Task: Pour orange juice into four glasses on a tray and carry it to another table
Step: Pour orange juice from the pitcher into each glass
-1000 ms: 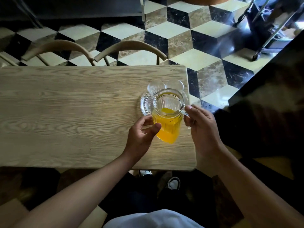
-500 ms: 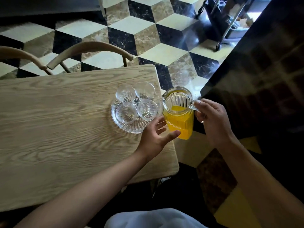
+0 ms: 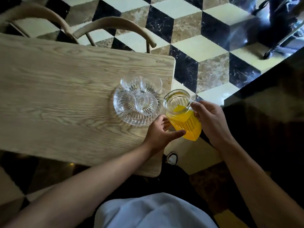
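Note:
A ribbed glass jug (image 3: 183, 118), about half full of orange juice, hangs tilted past the table's right edge, its spout toward the tray. My right hand (image 3: 213, 123) grips its handle. My left hand (image 3: 160, 135) cups the jug's lower side, thumb under the base. A round clear glass tray (image 3: 131, 120) lies on the wooden table (image 3: 57, 99) near its right end. Several empty glasses stand on it, the nearest ones at the front left (image 3: 124, 102) and front right (image 3: 146, 103). No juice is in them.
Two curved wooden chair backs (image 3: 115, 24) stand at the table's far side. A dark counter (image 3: 266, 102) runs along the right. A dark wheeled cart (image 3: 279, 27) stands at the top right on the cube-patterned tile floor.
The jug has moved off the tray to its right side and now tilts toward the glasses. My left hand has closed in on the jug's lower part. The view has shifted.

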A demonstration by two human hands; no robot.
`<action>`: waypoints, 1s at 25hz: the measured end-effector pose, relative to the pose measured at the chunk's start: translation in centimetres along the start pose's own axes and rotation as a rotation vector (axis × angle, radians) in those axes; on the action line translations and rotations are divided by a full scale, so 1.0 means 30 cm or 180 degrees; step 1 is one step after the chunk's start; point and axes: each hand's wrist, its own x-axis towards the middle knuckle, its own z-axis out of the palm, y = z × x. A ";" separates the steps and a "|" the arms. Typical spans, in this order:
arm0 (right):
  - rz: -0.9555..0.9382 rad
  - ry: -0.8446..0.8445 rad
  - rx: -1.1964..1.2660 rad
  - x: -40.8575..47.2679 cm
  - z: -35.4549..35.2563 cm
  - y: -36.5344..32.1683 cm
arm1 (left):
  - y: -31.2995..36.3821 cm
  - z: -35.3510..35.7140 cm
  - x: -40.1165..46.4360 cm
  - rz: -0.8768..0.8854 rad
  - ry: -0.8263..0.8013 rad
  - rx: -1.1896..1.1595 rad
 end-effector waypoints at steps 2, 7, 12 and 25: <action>-0.0016 -0.0156 -0.0374 0.034 0.000 -0.009 | -0.018 0.034 -0.002 -0.0175 0.0174 -0.0249; 0.0040 -0.0479 -0.0929 0.102 0.014 0.009 | -0.037 0.103 -0.004 -0.0414 0.0565 -0.0491; -0.0014 -0.0469 -0.1364 0.134 0.048 0.027 | -0.038 0.115 0.019 -0.0546 0.0768 -0.0469; 0.0073 -0.0485 -0.2168 0.159 0.112 0.002 | -0.046 0.119 0.050 -0.0805 0.0952 -0.0228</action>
